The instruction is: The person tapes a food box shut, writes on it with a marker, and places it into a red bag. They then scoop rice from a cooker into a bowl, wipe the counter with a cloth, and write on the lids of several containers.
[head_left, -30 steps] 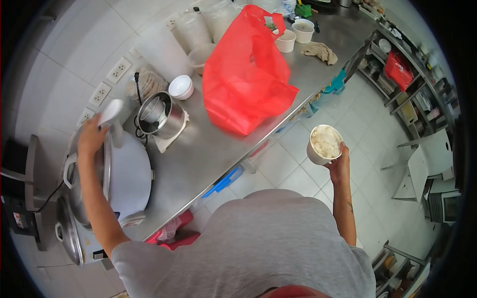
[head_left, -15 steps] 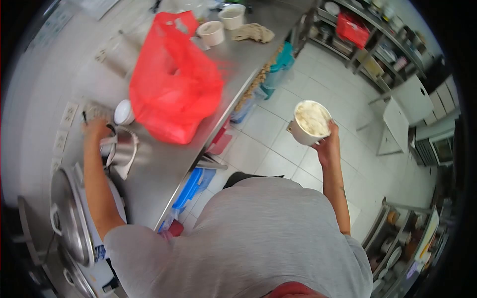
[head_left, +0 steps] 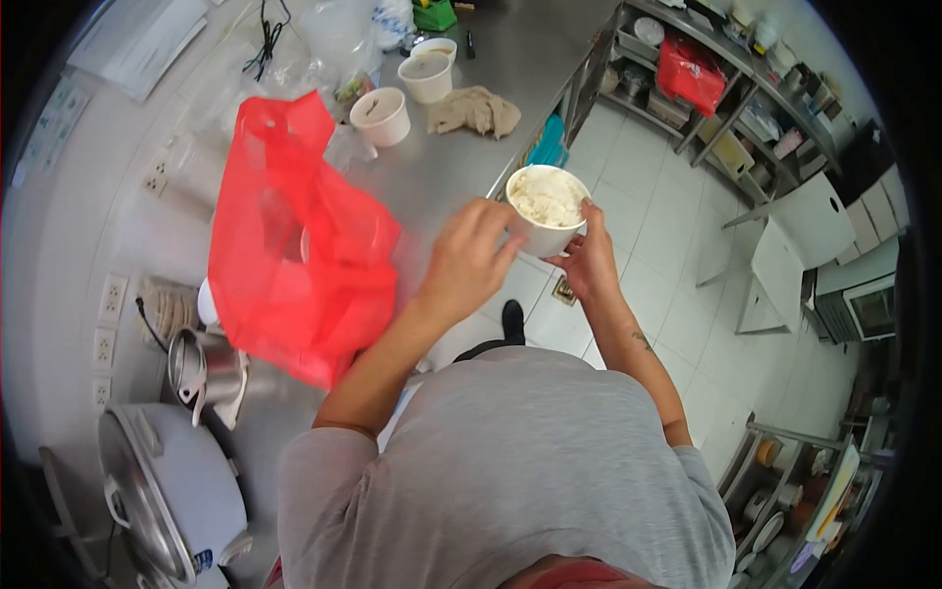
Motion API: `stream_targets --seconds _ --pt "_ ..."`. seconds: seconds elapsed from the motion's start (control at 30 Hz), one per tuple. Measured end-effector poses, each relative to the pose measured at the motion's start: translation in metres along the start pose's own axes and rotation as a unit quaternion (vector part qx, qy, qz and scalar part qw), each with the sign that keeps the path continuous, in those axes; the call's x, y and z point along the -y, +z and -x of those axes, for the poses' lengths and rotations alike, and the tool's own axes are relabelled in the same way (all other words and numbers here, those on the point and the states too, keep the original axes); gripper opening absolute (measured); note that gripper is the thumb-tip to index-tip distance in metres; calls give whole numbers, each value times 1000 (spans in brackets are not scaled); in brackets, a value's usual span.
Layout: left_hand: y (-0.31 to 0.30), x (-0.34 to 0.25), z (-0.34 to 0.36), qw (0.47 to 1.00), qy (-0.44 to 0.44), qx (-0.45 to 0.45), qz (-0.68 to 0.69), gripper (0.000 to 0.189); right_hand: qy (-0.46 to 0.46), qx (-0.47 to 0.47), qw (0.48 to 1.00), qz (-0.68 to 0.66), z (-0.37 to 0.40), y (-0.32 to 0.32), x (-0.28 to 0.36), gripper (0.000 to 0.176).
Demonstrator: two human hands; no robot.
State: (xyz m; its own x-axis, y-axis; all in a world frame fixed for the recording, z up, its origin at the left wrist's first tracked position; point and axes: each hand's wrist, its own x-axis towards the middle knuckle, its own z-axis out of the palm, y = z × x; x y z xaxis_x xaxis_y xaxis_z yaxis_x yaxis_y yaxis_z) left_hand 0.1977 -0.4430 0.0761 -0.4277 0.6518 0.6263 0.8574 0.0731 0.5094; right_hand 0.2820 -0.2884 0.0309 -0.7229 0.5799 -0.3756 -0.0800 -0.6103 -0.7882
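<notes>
A white tub of rice (head_left: 549, 199) is held out in front of my body, tilted so its heaped white contents show. My right hand (head_left: 592, 263) grips it from the right, thumb at the rim and fingers beneath. At its left side is my left hand (head_left: 471, 257), fingers loosely apart and fingertips right by the rim. Beside my left forearm stands a red plastic bag (head_left: 294, 245) on the steel counter (head_left: 432, 187). A metal pot (head_left: 208, 371) with pale cloth on its handles sits further left.
Two white tubs (head_left: 381, 116) and a crumpled beige cloth (head_left: 474, 111) lie at the counter's far part. A large rice cooker (head_left: 186, 491) stands at lower left. White folding chair (head_left: 785, 255) and metal shelves (head_left: 726, 59) are across the tiled floor.
My left hand has left the area by the metal pot and come right to the tub. The tub in my right hand has moved left and slightly up in view.
</notes>
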Motion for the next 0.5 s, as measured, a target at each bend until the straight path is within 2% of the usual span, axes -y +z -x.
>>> stream_targets --seconds 0.1,0.3,0.4,0.5 --pt "40 33 -34 1000 15 -22 -11 19 26 21 999 20 -40 10 23 58" --pt "70 87 -87 998 38 -12 -55 15 1 49 997 62 -130 16 43 58" --pt "76 105 -108 998 -43 -34 28 12 45 59 996 56 -158 20 54 57" --pt "56 110 -134 951 -233 -67 192 8 46 129 991 0 -198 19 58 55"
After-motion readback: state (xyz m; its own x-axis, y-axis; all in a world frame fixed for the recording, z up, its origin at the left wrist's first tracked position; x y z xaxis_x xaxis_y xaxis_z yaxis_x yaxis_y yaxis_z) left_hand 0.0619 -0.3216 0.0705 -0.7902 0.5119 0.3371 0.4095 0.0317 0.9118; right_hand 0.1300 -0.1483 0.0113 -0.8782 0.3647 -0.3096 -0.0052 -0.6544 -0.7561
